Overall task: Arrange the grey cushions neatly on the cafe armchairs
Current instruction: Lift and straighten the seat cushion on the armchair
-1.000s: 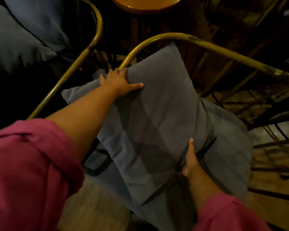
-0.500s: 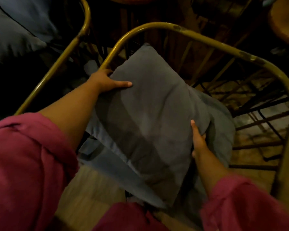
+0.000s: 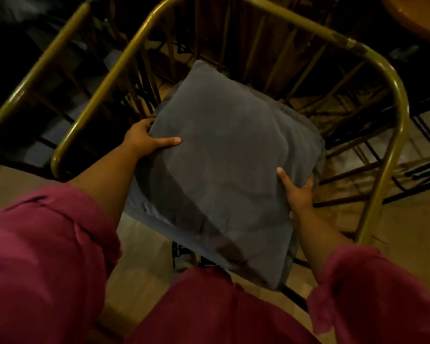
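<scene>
Now we grip the grey cushion [image 3: 224, 170] by its opposite edges over the armchair [image 3: 392, 100]. Our left hand [image 3: 144, 141] clasps its left edge, thumb on top. Our right hand [image 3: 298, 192] clasps the right.

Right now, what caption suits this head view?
Left hand and right hand grip a square grey fabric cushion above a brass-coloured tubular metal armchair.

round wooden table [image 3: 417, 13] top right; pale floor [image 3: 407, 234] | dim light

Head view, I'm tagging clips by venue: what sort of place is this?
Probably a cafe seating area: two brass-coloured metal armchairs side by side, a round wooden table edge, and a grey cushion being set on a seat.
</scene>
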